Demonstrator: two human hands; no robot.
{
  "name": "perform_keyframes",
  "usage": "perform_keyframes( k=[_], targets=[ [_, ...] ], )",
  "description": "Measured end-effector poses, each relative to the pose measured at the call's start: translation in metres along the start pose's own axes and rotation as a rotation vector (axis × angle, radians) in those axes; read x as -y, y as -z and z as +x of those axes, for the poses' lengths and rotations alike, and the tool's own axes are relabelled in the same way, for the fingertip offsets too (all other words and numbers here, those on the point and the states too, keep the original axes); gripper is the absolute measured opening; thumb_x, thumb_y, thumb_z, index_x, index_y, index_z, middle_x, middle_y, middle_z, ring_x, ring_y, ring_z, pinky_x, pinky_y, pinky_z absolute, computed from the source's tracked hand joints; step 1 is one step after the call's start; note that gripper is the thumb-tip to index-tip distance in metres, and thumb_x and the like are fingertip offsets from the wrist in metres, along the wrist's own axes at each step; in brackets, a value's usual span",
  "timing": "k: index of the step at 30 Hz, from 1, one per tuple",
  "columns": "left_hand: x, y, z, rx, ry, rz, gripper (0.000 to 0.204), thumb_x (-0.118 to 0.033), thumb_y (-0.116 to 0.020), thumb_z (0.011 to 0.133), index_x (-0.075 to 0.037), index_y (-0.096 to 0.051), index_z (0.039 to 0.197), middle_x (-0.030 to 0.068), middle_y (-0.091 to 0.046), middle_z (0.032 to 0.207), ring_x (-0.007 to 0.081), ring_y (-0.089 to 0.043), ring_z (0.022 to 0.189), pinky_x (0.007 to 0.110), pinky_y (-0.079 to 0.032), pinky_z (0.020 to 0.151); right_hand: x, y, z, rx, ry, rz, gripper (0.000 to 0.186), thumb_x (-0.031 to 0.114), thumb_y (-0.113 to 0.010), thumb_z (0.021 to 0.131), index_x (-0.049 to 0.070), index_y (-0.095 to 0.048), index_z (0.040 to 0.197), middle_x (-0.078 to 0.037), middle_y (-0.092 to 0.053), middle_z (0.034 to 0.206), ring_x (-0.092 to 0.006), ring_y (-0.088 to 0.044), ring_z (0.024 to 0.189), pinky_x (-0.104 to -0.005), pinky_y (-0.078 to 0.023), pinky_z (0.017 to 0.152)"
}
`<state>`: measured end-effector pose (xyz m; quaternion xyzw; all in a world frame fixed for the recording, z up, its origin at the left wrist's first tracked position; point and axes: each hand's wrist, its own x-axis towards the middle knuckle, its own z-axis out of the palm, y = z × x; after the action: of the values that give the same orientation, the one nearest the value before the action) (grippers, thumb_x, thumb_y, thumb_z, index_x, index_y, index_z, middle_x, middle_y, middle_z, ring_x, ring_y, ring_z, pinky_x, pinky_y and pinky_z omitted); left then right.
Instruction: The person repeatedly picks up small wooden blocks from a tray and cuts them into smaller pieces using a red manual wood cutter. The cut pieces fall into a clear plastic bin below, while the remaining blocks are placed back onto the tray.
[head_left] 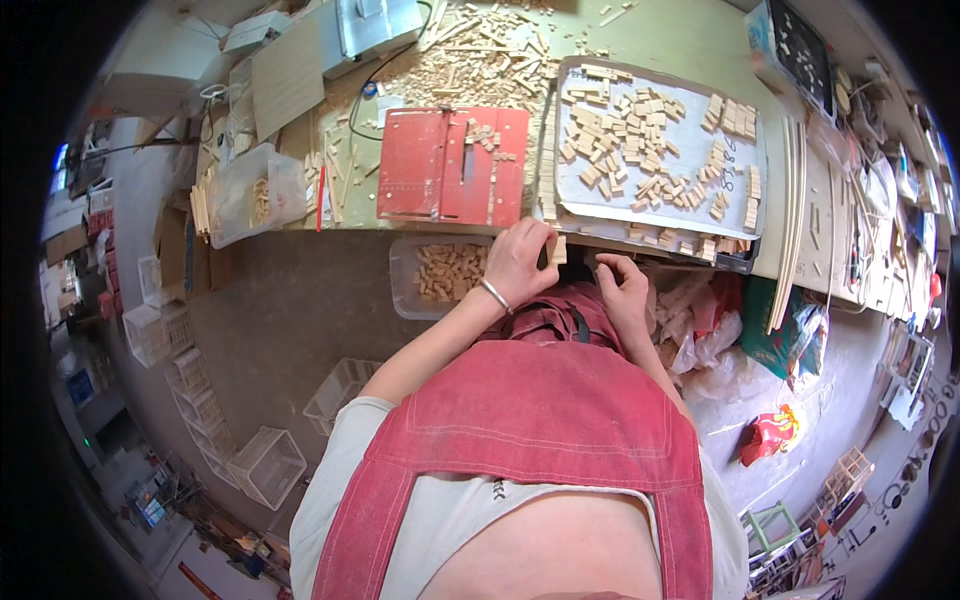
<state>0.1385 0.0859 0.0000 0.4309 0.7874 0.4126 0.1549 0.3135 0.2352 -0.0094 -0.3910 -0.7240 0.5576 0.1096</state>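
Observation:
At the bench's front edge my left hand (518, 258), with a bracelet on its wrist, is closed on a small pale wooden block (559, 250). To its right, my right hand (625, 291) has its fingers curled in; whatever they may hold cannot be made out. Just beyond both hands lies a shallow tray (660, 212) lined with white, bearing many loose wooden blocks (640, 125). Left of the tray is a red metal plate (412, 165) with a slot and several blocks on it. Below the bench edge, beside my left forearm, sits a clear plastic bin (405, 292) of wooden blocks.
Wood offcuts (470, 55) are heaped at the back of the green bench (660, 35). A clear tub (285, 185) stands at the bench's left end. Long wooden strips (790, 220) lie on the right. Plastic bags (690, 320) and white crates (268, 468) are on the floor.

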Motion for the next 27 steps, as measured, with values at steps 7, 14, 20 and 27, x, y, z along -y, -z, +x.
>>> perform_keyframes(
  k=[7, 14, 20, 27],
  targets=[
    [0.004, -0.049, 0.074, 0.046, 0.138, 0.301, 0.033, -0.009, -0.079, 0.075, -0.008, -0.066, 0.106, 0.0145, -0.06, 0.107, 0.0385, -0.066, 0.094, 0.05, -0.056, 0.079, -0.027, 0.059, 0.027, -0.047, -0.043, 0.04, 0.016, 0.007, -0.07, 0.097, -0.003, -0.076, 0.109, -0.005, -0.072, 0.094, -0.0087, -0.062, 0.08, -0.0262, -0.051, 0.074],
    [0.033, -0.081, 0.106, 0.093, 0.22, 0.505, 0.028, -0.003, -0.074, 0.078, -0.009, -0.066, 0.104, 0.0148, -0.059, 0.105, 0.039, -0.067, 0.094, 0.051, -0.056, 0.078, -0.071, 0.105, 0.068, -0.019, -0.13, 0.165, 0.016, 0.006, -0.069, 0.099, -0.003, -0.076, 0.11, 0.0, -0.068, 0.09, -0.0051, -0.057, 0.078, -0.0235, -0.048, 0.071],
    [0.019, -0.078, 0.122, -0.015, 0.192, 0.405, 0.025, 0.0, -0.069, 0.081, -0.011, -0.071, 0.103, 0.0133, -0.06, 0.101, 0.0353, -0.067, 0.093, 0.05, -0.055, 0.076, -0.063, 0.129, 0.099, -0.034, -0.031, 0.096, 0.016, 0.006, -0.069, 0.1, -0.003, -0.076, 0.11, 0.002, -0.07, 0.089, -0.0048, -0.058, 0.078, -0.0227, -0.048, 0.071],
    [0.036, -0.09, 0.148, 0.096, 0.057, 0.448, 0.028, -0.001, -0.071, 0.078, -0.013, -0.071, 0.104, 0.0117, -0.061, 0.101, 0.0347, -0.065, 0.097, 0.048, -0.055, 0.079, -0.059, 0.146, 0.109, -0.029, -0.092, 0.169, 0.016, 0.006, -0.069, 0.1, -0.003, -0.075, 0.111, 0.004, -0.065, 0.079, -0.0027, -0.052, 0.065, -0.0224, -0.043, 0.057]
  ],
)
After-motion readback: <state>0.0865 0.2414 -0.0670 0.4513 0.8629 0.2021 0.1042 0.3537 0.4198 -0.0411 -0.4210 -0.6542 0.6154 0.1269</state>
